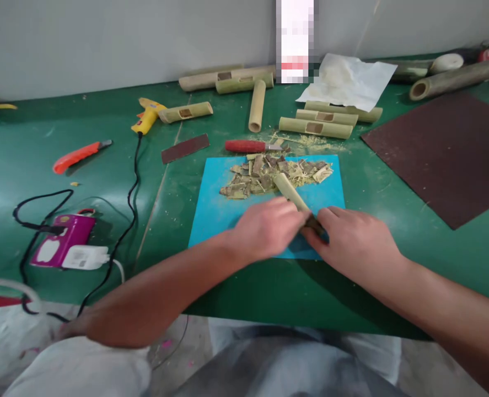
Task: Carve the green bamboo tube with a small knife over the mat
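Observation:
A pale bamboo piece point(291, 192) slants over a blue sheet point(219, 218), its far end near a heap of bamboo chips point(261, 176). My left hand point(267, 229) is closed around the middle of the piece, its fingers slightly blurred. Close beside it on the right, my right hand point(349, 234) is closed on the dark near end of the same piece. The fingers partly hide that end. Just beyond the chips lies a red-handled knife point(246, 146), its blade pointing right.
Cut bamboo tubes point(316, 128) lie along the back, some under white paper point(347, 82). At left are a yellow glue gun point(148, 118), an orange cutter point(76, 158) and a purple power strip point(76, 234) with cables. A brown sheet point(446, 154) covers the right side.

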